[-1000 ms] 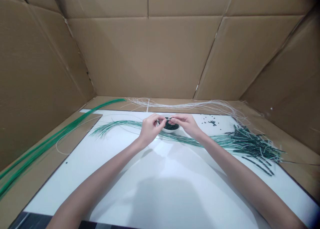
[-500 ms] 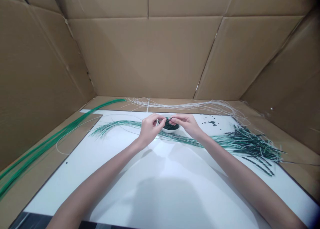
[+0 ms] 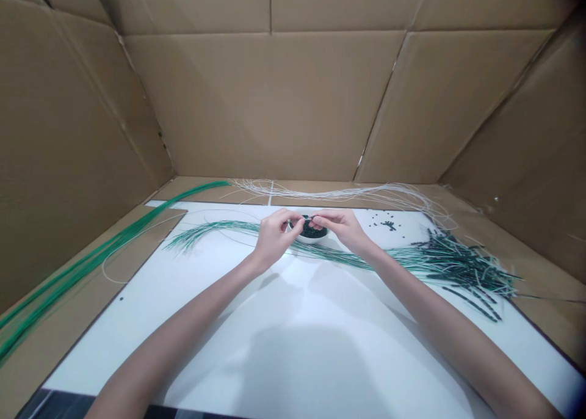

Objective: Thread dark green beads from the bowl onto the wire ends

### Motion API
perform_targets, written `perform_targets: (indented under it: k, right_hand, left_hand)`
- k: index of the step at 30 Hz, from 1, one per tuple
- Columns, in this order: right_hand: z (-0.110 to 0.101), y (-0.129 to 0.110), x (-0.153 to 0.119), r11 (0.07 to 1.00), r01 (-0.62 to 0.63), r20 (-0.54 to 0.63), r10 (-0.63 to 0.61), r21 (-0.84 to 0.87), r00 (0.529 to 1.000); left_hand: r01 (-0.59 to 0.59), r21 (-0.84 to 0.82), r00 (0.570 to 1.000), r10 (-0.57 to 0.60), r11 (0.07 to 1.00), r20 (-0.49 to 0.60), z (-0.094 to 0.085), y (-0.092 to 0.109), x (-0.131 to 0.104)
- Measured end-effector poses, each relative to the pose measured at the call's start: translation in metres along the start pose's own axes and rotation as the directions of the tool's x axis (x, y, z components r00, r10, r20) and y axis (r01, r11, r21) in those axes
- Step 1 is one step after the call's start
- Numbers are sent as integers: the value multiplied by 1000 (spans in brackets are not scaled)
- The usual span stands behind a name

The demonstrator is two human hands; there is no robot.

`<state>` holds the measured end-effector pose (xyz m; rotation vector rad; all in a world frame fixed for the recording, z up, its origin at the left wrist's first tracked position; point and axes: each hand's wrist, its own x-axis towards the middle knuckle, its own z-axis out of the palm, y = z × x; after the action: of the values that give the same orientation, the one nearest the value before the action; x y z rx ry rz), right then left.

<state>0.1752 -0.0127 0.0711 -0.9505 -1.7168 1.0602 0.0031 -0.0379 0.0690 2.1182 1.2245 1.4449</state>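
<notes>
Both hands meet above a white bowl (image 3: 312, 240) full of small dark green beads (image 3: 309, 229). My left hand (image 3: 278, 226) pinches a thin pale string between thumb and forefinger. Close beside it, my right hand (image 3: 339, 225) is also closed in a pinch at the string's other side; whether a bead sits in its fingertips is too small to tell. Under the wrists runs a bundle of green strings (image 3: 339, 257). Its right end carries a thick heap of dark beaded strands (image 3: 462, 263).
Loose beads (image 3: 388, 225) lie scattered right of the bowl. Long green strings (image 3: 137, 223) stretch along the left edge, and white strings (image 3: 339, 194) lie at the back. Cardboard walls (image 3: 274, 101) enclose the white board (image 3: 206, 321) at the back and sides.
</notes>
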Motion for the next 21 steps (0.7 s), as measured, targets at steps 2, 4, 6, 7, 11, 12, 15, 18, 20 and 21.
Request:
perform_targets:
  k: [2, 4, 6, 7, 11, 12, 15, 18, 20, 21]
  right_hand:
    - [0, -1, 0, 1000, -3, 1, 3, -9, 1000]
    - [0, -2, 0, 1000, -9, -1, 9, 1, 1000]
    - [0, -3, -1, 1000, -11, -1, 11, 18, 1000]
    - [-1, -3, -1, 1000, -10, 1, 10, 22, 1000]
    - [-1, -2, -1, 1000, -7, 9, 7, 20, 1000]
    - [-1, -2, -1, 1000, -6, 10, 6, 19, 1000]
    - [-1, 0, -1, 1000, -6, 5, 6, 20, 1000]
    - [-2, 0, -1, 1000, -14, -7, 14, 21, 1000]
    - [-2, 1, 0, 1000, -15, -15, 15, 17, 1000]
    - [-2, 0, 0, 1000, -15, -17, 16, 17, 1000]
  left_hand:
    - [-3, -3, 1000, 3, 1000, -5, 0, 0, 0]
    - [-4, -5, 1000, 4, 1000, -12, 0, 0, 0]
    - [-5, -5, 1000, 5, 1000, -17, 0, -1, 0]
    - [-6, -4, 1000, 6, 1000, -17, 0, -1, 0]
    - [-7, 2, 1000, 7, 1000, -8, 0, -2, -1]
    - [-6, 4, 1000, 6, 1000, -6, 0, -2, -1]
    - [-7, 2, 1000, 7, 1000, -6, 0, -1, -1]
    - [-2, 3, 1000, 2, 1000, -3, 1, -1, -1]
    - [4, 7, 1000, -4, 1000, -1, 2, -1, -1]
    - [7, 9, 1000, -7, 1000, 0, 2, -1, -1]
